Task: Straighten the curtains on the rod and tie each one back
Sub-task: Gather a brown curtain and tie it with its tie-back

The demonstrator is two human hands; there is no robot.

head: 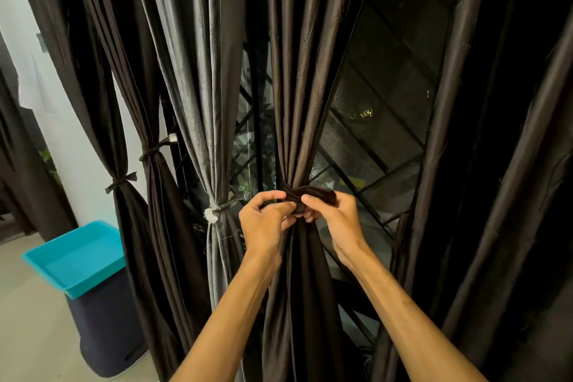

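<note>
1. Our left hand and right hand both pinch the tie wrapped round the gathered curtain, at its waist before the window.
2. The fabric looks soft, light and slippery; we judge it best held at the tie's ends, close to the knot.

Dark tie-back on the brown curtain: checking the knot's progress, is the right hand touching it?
Touching. The head view shows the right hand pinching the dark tie-back wrapped round the brown curtain.
</note>
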